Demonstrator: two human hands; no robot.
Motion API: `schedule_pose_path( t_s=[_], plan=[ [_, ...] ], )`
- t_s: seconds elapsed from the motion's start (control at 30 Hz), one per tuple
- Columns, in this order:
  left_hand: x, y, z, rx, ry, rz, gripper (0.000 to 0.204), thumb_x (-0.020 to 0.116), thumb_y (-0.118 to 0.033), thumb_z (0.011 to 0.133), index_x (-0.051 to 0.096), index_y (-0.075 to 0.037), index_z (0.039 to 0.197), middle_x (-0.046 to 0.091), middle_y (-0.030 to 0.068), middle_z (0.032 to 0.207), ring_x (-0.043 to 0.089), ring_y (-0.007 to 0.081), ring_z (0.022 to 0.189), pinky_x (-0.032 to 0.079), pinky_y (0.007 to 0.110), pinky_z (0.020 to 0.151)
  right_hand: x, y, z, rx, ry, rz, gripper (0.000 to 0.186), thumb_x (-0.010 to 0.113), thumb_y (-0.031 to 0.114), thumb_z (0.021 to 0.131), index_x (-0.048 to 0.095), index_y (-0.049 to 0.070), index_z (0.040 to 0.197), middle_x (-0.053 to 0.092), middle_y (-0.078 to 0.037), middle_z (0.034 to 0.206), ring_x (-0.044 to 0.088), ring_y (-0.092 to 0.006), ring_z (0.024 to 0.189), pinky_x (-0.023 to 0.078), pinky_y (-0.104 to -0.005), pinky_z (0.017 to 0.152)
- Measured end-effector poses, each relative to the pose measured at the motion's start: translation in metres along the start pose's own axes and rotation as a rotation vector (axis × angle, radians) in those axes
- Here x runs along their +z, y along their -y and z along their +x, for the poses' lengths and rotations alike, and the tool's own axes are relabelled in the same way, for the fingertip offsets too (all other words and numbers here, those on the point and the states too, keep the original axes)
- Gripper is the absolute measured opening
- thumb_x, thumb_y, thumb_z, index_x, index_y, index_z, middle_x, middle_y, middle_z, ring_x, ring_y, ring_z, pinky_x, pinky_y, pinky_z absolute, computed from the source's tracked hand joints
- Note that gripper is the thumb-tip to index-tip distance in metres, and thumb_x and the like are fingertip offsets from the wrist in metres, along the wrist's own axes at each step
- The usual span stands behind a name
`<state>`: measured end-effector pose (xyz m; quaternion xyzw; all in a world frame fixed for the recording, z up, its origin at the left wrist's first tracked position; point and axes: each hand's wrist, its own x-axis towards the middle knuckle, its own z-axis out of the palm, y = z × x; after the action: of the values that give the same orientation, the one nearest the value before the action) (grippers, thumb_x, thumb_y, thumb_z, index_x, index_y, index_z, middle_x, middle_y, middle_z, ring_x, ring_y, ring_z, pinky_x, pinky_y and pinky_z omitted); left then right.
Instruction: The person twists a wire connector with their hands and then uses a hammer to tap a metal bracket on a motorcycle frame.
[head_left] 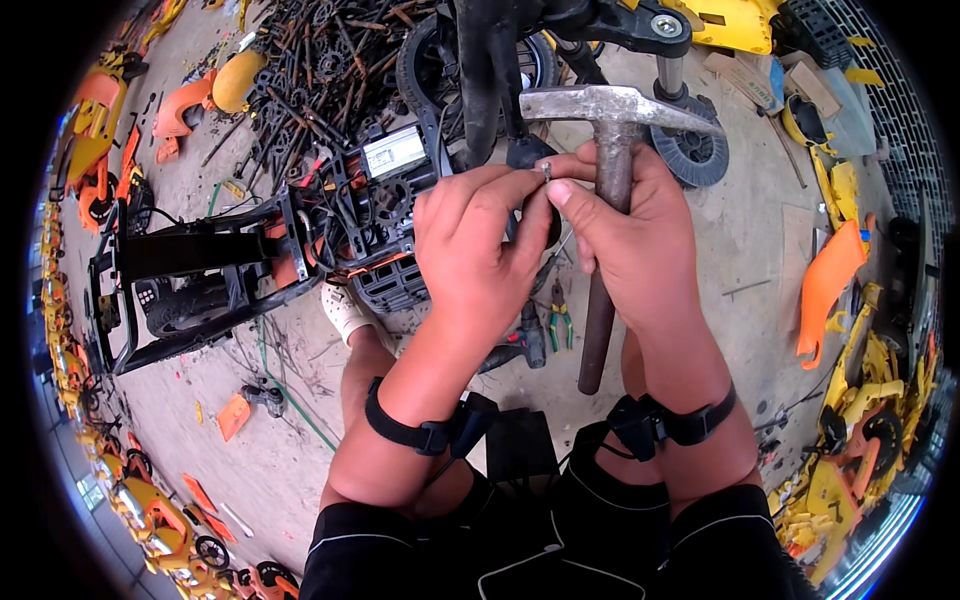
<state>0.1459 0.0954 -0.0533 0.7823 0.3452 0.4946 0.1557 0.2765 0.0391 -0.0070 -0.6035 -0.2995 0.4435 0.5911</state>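
Note:
My left hand (pixel 480 230) pinches a small metal piece (pixel 546 171), probably a bolt, between its fingertips, meeting my right thumb. My right hand (pixel 640 240) has its fingers round the shaft of a steel hammer (pixel 600 355), whose long head (pixel 560 105) is raised above both hands. Just behind the hands is a black vehicle fork (pixel 480 70); a dark round part beneath my fingers is mostly hidden. A black scooter frame (pixel 200 257) with a silver boxed component (pixel 395 151) lies to the left of my hands.
Green-handled pliers (pixel 561 315) and a drill-like tool (pixel 530 335) lie on the concrete floor (pixel 260 460). Rusty parts (pixel 310 70) are heaped at the back left, near a tire (pixel 420 75); a wheel (pixel 700 160) is behind my right hand. Yellow and orange panels (pixel 830 290) line both sides.

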Motion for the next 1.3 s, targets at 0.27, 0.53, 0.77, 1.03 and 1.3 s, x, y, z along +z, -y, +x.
schedule_pose_path(
  t_s=[0.27, 0.53, 0.77, 1.03, 1.3],
  plan=[
    [-0.001, 0.005, 0.0, -0.089, 0.075, -0.16, 0.026, 0.078, 0.0, 0.08, 0.072, -0.007, 0.104, 0.073, 0.006, 0.098, 0.068, 0.0255, 0.092, 0.048, 0.036, 0.082, 0.005, -0.013, 0.005, -0.192, -0.06, -0.169, 0.032, 0.073, 0.002, 0.094, 0.055, -0.002, 0.121, 0.075, -0.01, 0.107, 0.063, -0.0082, 0.07, 0.052, -0.0227, 0.064],
    [-0.01, 0.012, 0.004, -0.119, 0.137, -0.149, 0.031, 0.074, 0.0, 0.08, 0.074, -0.01, 0.11, 0.071, 0.0056, 0.103, 0.066, 0.0273, 0.096, 0.048, 0.038, 0.084, 0.004, -0.02, 0.009, -0.36, -0.088, -0.647, 0.033, 0.075, 0.005, 0.092, 0.065, 0.005, 0.123, 0.075, -0.006, 0.094, 0.068, -0.0103, 0.081, 0.054, -0.0267, 0.076],
    [-0.009, 0.033, 0.0, 0.044, 0.205, 0.068, 0.035, 0.075, -0.002, 0.074, 0.074, -0.013, 0.108, 0.07, 0.0024, 0.108, 0.063, 0.0263, 0.1, 0.045, 0.04, 0.081, 0.011, -0.024, 0.016, -0.449, -0.061, -0.813, 0.029, 0.071, 0.008, 0.089, 0.062, 0.007, 0.116, 0.073, -0.017, 0.097, 0.071, -0.0407, 0.088, 0.057, -0.0464, 0.074],
    [-0.011, 0.038, -0.003, 0.001, 0.258, 0.124, 0.021, 0.076, -0.006, 0.072, 0.07, -0.009, 0.092, 0.069, 0.0041, 0.111, 0.063, 0.0271, 0.105, 0.045, 0.042, 0.083, 0.009, -0.026, 0.019, -0.565, -0.029, -0.937, 0.033, 0.07, 0.004, 0.085, 0.062, 0.009, 0.116, 0.072, -0.015, 0.093, 0.071, -0.0396, 0.085, 0.057, -0.0473, 0.072],
    [-0.01, 0.036, -0.007, 0.106, 0.269, 0.272, 0.038, 0.078, -0.011, 0.073, 0.075, -0.018, 0.111, 0.068, 0.0014, 0.116, 0.061, 0.0249, 0.11, 0.044, 0.042, 0.087, 0.002, -0.015, 0.013, -0.466, -0.032, -0.826, 0.037, 0.072, 0.01, 0.089, 0.062, 0.008, 0.124, 0.073, -0.018, 0.099, 0.072, -0.0364, 0.088, 0.058, -0.0429, 0.075]
  ],
)
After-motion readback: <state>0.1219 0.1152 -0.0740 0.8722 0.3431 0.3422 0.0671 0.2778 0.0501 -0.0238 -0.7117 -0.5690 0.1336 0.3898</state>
